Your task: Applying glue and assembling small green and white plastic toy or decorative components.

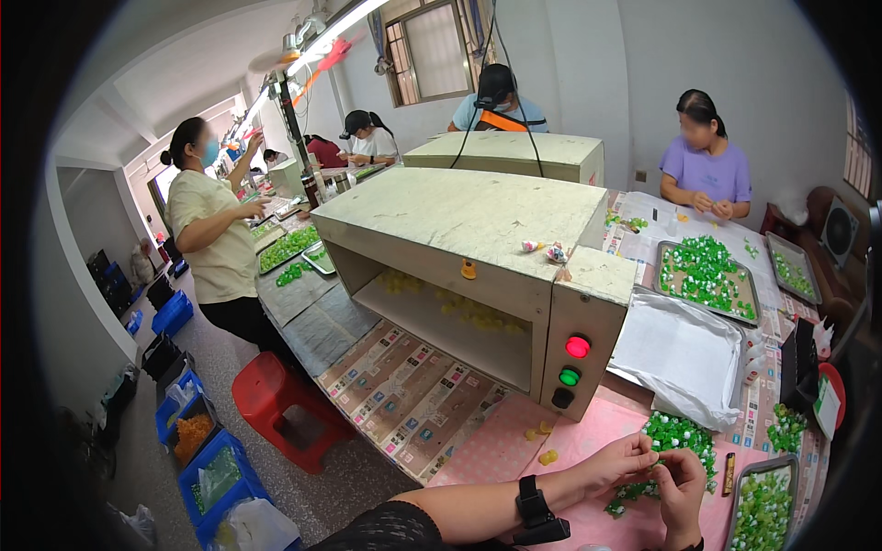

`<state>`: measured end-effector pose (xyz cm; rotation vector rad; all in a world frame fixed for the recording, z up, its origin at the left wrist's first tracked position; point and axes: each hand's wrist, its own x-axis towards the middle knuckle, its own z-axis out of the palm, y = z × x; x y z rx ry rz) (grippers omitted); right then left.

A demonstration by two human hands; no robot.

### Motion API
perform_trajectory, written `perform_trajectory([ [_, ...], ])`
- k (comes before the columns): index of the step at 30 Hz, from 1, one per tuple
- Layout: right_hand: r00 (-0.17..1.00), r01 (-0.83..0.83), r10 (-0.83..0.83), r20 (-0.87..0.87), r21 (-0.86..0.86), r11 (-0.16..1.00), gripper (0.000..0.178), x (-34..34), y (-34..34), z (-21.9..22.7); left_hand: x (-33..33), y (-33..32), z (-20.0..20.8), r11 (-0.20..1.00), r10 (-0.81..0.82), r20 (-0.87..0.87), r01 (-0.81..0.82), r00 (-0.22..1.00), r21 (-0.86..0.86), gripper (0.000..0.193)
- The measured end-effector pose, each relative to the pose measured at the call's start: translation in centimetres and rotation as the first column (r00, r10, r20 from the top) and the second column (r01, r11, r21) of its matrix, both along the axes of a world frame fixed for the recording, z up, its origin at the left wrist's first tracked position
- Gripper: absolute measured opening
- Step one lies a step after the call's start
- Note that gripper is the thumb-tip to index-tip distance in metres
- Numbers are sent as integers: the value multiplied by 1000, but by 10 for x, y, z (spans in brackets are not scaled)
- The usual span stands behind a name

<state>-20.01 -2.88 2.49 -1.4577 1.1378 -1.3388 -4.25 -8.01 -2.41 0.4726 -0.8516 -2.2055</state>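
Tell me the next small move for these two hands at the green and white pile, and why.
Probably set the piece down in the metal tray of similar pieces at the right. The left hand and right hand meet, fingertips pinched on something too small to make out, above the green and white pile.

The person is wearing a black band with a blocky black device on the left wrist, sitting at six o'clock. A dark textured sleeve is covering the upper arm. Both forearms are showing bare.
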Motion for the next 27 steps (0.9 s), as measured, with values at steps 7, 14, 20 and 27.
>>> perform_trajectory([
  [7, 1000, -21, 20, 12, 14, 1000, 12, -3, -2, -5, 1, 0, 1, 1000, 8, 0, -8, 1000, -9, 18],
  [14, 1000, -25, 24, 19, 21, 999, 13, -1, 3, 0, 0, 3, 0, 1000, 9, -8, -9, 1000, -15, 18],
  [20, 990, 47, -55, -129, -59, 997, 15, -5, 2, -3, -4, 3, 0, 999, 18, -24, -19, 1000, -37, 18],
  [27, 970, -45, 7, -243, -151, 988, 21, -6, -11, 3, 10, 2, 25, 995, 85, 73, -88, 994, 43, 16],
])
